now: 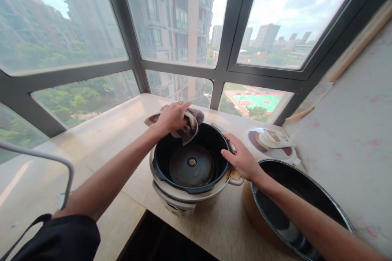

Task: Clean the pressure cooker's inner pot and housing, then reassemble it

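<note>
An electric pressure cooker base [180,208] stands without a lid on the sill, its dark inside and round heating plate [199,171] facing up. My left hand [173,118] is closed around a brown and cream cloth [188,128] at the cooker's far left rim. Part of the cloth hangs down over the inner wall. On the right side, my right hand [240,155] grips the cooker's rim, thumb inward over the edge; some of its fingers are hidden behind the rim.
A large dark inner pot [301,200] stands to the right, partly under my right forearm. Behind it lies the cooker lid [271,142] against the papered wall. Framed windows [220,77] border the sill. A grey curved tube [69,171] is at the left.
</note>
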`<action>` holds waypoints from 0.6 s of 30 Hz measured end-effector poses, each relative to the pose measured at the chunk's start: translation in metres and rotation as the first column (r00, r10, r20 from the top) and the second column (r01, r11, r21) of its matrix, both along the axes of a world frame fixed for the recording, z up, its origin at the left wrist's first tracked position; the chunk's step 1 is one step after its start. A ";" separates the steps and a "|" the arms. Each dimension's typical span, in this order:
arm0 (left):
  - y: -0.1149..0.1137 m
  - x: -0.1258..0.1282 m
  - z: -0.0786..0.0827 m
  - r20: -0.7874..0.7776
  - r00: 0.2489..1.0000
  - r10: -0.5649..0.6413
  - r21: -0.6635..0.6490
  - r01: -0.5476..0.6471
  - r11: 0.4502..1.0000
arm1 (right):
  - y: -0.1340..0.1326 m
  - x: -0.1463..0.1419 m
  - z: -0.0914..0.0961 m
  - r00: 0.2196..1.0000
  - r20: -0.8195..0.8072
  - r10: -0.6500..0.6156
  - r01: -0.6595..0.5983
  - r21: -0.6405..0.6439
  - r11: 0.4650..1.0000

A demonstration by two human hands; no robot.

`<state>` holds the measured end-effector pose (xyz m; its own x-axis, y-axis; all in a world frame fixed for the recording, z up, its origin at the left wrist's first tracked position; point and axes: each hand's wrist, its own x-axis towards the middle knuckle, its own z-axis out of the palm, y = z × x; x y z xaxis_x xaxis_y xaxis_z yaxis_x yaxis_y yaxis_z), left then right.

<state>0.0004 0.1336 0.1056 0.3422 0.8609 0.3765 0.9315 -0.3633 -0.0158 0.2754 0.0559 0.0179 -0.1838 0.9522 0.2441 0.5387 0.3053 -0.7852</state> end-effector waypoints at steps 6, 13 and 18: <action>0.033 0.038 0.009 -0.165 0.965 -0.202 -0.170 0.174 0.970 | 0.000 -0.002 0.000 1.000 0.000 -0.011 0.011 0.006 1.000; 0.045 0.080 0.008 -0.240 0.928 -0.286 -0.225 0.234 0.946 | -0.001 -0.005 -0.002 1.000 -0.007 0.001 -0.001 0.018 1.000; 0.034 0.118 0.001 -0.160 0.888 -0.432 -0.206 0.398 0.894 | -0.002 -0.007 -0.007 0.994 -0.098 -0.054 0.060 0.067 0.996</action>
